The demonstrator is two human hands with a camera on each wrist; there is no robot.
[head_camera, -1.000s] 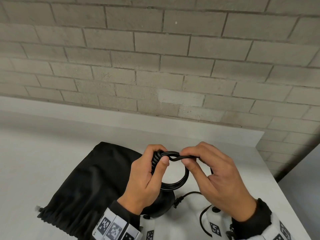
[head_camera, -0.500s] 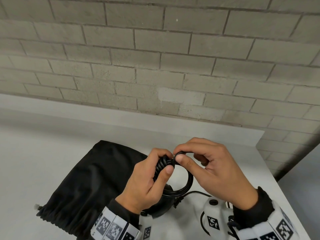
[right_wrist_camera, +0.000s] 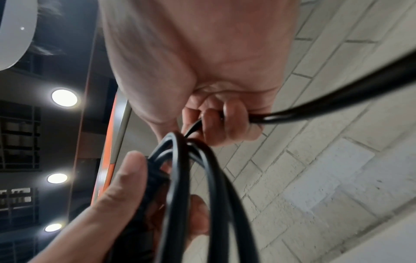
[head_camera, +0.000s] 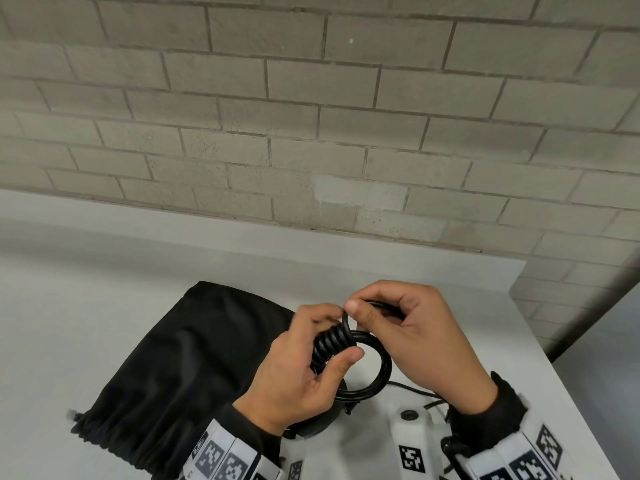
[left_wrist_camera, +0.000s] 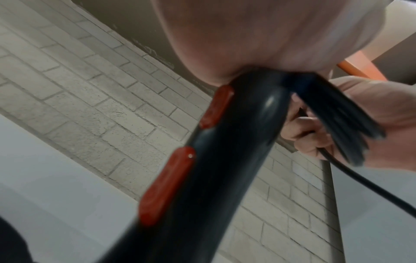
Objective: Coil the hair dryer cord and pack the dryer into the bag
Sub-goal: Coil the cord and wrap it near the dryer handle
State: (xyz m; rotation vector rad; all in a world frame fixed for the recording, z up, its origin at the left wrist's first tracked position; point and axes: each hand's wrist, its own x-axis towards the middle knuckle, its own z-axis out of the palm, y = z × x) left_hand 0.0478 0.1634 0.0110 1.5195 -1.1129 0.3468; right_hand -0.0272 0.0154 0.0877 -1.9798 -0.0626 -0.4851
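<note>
My left hand (head_camera: pixel 311 362) grips the black hair dryer's handle (left_wrist_camera: pixel 225 160), which bears two red switches, together with a bundle of coiled black cord (head_camera: pixel 367 368). The dryer's body (head_camera: pixel 322 420) hangs mostly hidden under that hand. My right hand (head_camera: pixel 408 330) pinches the free run of the cord (right_wrist_camera: pixel 337 99) and holds it over the top of the coil. The loose cord tail (head_camera: pixel 412 389) trails down under my right wrist. A black drawstring bag (head_camera: pixel 180 368) lies flat on the white table (head_camera: pixel 69 323), left of both hands.
A grey brick wall (head_camera: pixel 311 133) stands just behind the table. The table's right edge (head_camera: pixel 540 358) runs close to my right wrist, with a drop beyond it. The bag's gathered mouth (head_camera: pixel 90 431) faces the near left.
My right hand has carried the cord from the coil's right side up and over its top, towards my left hand. Another turn lies around the bundle. My left hand keeps its grip.
</note>
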